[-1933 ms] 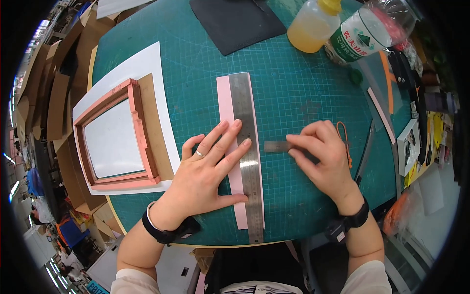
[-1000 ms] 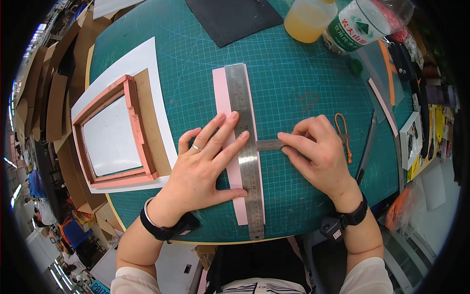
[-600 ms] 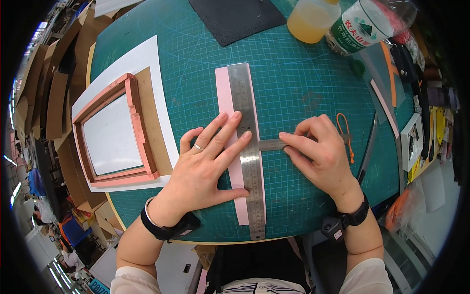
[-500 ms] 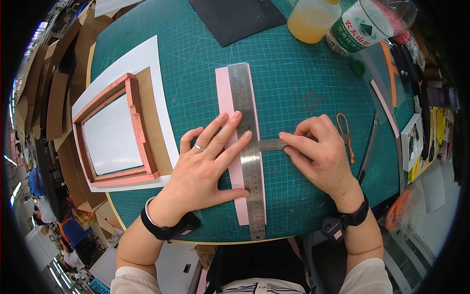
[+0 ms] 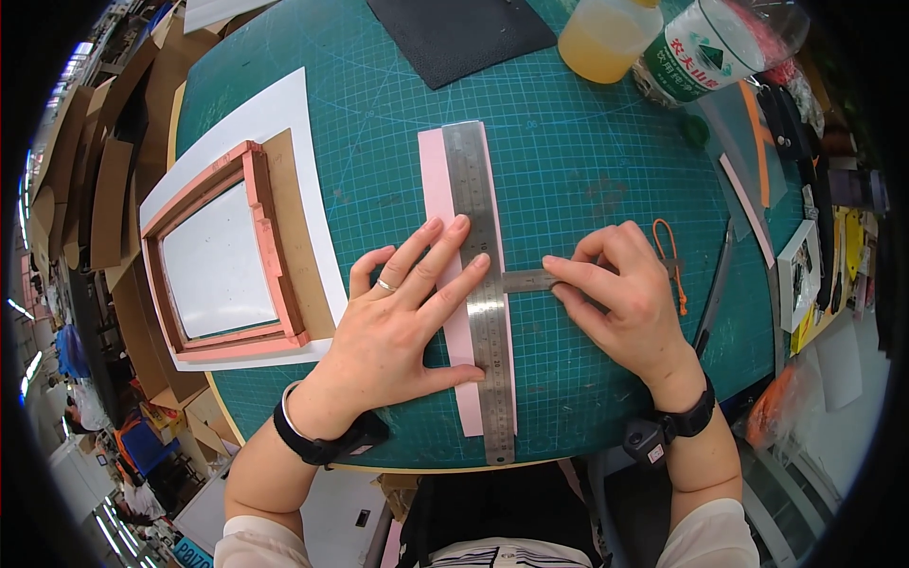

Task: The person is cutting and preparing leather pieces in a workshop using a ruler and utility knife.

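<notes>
A long steel ruler lies lengthwise over a strip of pink sheet on the green cutting mat. My left hand is spread, its fingertips and thumb pressing on the ruler and the strip. Between the thumb and fingers of my right hand is a small steel ruler, held crosswise. Its left end meets the strip's right edge beside the long ruler. An orange cord loop hangs from its other end, right of my hand.
At left, a pink frame rests on brown board and white paper. Black sheet material lies at the far edge. A bottle of yellow liquid and a cut-down plastic bottle stand far right. A slim knife lies right of my hand.
Almost nothing differs. Both hands and rulers hold the same places, with only a very slight shift of the whole view.
</notes>
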Demonstrator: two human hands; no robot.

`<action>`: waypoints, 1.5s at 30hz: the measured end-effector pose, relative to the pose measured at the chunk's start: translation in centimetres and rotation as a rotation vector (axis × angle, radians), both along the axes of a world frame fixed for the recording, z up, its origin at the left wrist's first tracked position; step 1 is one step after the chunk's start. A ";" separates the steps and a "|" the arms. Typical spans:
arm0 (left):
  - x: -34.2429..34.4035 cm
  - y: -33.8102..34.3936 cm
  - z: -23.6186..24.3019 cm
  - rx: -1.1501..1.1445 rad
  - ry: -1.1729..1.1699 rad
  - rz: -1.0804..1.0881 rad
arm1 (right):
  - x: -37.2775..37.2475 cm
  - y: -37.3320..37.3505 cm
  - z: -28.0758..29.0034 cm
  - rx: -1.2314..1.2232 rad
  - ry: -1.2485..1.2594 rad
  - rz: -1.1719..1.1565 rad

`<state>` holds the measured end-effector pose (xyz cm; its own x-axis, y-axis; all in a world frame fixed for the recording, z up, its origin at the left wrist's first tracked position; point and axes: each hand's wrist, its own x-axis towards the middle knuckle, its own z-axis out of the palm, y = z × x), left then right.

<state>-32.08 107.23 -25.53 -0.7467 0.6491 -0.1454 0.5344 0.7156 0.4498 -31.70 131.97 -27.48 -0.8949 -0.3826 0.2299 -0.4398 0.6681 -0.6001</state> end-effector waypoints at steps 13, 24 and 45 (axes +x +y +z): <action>0.0 0.0 -0.3 -0.018 0.019 -0.012 | 0.0 0.0 0.1 -0.013 -0.006 -0.006; 0.0 -0.1 -0.3 -0.016 0.029 -0.012 | -0.1 -0.1 0.1 -0.010 -0.004 -0.004; 0.2 0.0 0.0 0.023 0.028 -0.010 | 0.7 -0.1 0.2 -0.034 0.010 -0.039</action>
<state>-31.91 107.25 -25.56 -0.7437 0.6595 -0.1093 0.5544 0.6998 0.4506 -30.96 131.89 -27.27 -0.9064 -0.3396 0.2513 -0.4202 0.6640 -0.6185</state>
